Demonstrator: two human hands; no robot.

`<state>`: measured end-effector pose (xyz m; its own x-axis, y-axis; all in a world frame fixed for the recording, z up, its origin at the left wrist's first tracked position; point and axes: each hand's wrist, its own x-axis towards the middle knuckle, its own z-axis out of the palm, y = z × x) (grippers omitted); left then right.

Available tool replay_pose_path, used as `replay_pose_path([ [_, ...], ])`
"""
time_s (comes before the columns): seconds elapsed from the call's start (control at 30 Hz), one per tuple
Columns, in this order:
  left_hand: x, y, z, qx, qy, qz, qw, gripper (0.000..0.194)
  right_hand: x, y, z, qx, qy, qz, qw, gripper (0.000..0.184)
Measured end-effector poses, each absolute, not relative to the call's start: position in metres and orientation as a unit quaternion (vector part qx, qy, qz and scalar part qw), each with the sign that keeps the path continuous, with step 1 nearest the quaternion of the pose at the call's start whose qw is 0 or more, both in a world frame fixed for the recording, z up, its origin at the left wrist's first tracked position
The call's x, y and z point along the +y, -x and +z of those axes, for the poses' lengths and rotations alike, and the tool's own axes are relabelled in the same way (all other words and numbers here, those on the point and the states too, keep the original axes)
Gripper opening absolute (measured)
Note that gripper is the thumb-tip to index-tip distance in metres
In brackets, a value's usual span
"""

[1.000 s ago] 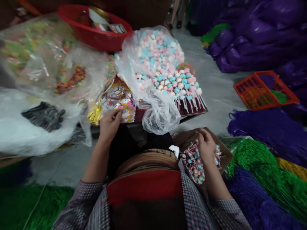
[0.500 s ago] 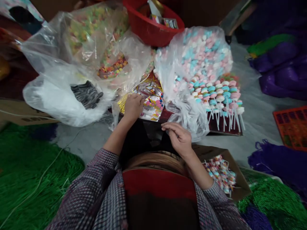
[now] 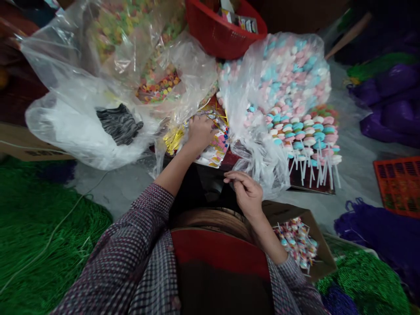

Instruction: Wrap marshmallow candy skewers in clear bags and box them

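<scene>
My left hand (image 3: pixel 201 131) lies over a pile of printed clear candy bags (image 3: pixel 215 151) at the table's front edge, fingers reaching forward onto them and apart. Beside it on the left is a bunch of gold twist ties (image 3: pixel 173 139). My right hand (image 3: pixel 245 192) hovers in front of the table edge, thumb and fingers drawn together, with nothing seen in them. To its right, rows of marshmallow candy skewers (image 3: pixel 305 131) on white sticks lie on the table. Below my right forearm, a cardboard box (image 3: pixel 323 249) holds wrapped candy skewers (image 3: pixel 298 240).
A large clear bag of ring gummies (image 3: pixel 157 85) stands at back left, a white bag with a black bundle (image 3: pixel 120 124) before it. A bag of marshmallows (image 3: pixel 292 70) and red basin (image 3: pixel 226 37) are behind. Green strands (image 3: pixel 49 236) and an orange crate (image 3: pixel 398 183) flank the table.
My right hand has come from the box of wrapped skewers to the front of the table. My left hand has moved forward onto the printed bags. The view has swung left.
</scene>
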<state>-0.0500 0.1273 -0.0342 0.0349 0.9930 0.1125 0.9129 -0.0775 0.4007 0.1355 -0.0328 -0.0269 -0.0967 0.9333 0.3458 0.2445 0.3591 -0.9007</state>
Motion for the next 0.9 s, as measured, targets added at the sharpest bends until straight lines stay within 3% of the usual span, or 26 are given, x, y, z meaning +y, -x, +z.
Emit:
replay_pose_path([
  [0.4,0.137,0.048,-0.032,0.658,-0.73,0.164,0.086,0.026,-0.032,-0.135,-0.028,-0.649,0.443,0.361,0.503,0.026],
  [0.57,0.122,0.057,-0.024,0.667,-0.685,0.253,0.148,0.017,-0.017,-0.137,-0.027,-0.533,0.506,0.49,0.469,0.018],
  [0.7,0.1,0.058,-0.016,0.661,-0.623,0.337,0.247,0.014,0.01,-0.128,-0.026,-0.415,0.498,0.605,0.462,0.035],
  [0.9,0.077,0.043,-0.012,0.627,-0.561,0.428,0.33,0.011,0.046,-0.102,-0.023,-0.395,0.487,0.614,0.48,0.053],
])
